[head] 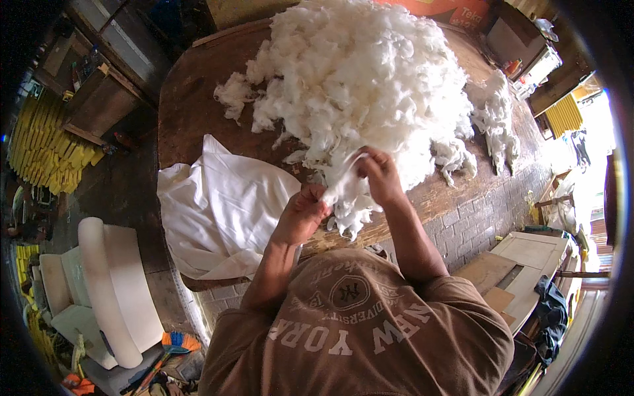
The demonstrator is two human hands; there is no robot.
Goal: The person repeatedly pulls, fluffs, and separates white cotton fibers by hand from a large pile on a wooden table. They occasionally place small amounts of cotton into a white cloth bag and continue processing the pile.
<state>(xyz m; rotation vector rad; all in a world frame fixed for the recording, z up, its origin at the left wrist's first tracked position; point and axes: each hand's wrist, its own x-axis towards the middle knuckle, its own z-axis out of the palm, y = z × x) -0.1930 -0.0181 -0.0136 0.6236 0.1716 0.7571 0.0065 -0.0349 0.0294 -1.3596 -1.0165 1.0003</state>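
Between my two hands stretches a tuft of white fibre stuffing (342, 188), pulled thin. My left hand (305, 213) pinches its lower end near the front edge of the table. Higher up and to the right, my right hand (379, 173) grips the other end, its fingertips slightly blurred. A large heap of white fluffy stuffing (356, 79) rises just beyond my hands. Below the held tuft, a small loose clump (350, 220) rests at the table edge. To the left of my left hand lies a crumpled white fabric piece (233, 208), perhaps a cushion cover.
The worn wooden table (193, 109) carries the heap, with a separate clump of stuffing (498, 121) on its right. A cream upholstered armchair (119, 292) and a broom (176, 342) stand on the left. Boards and a pale panel (530, 252) lie at the right.
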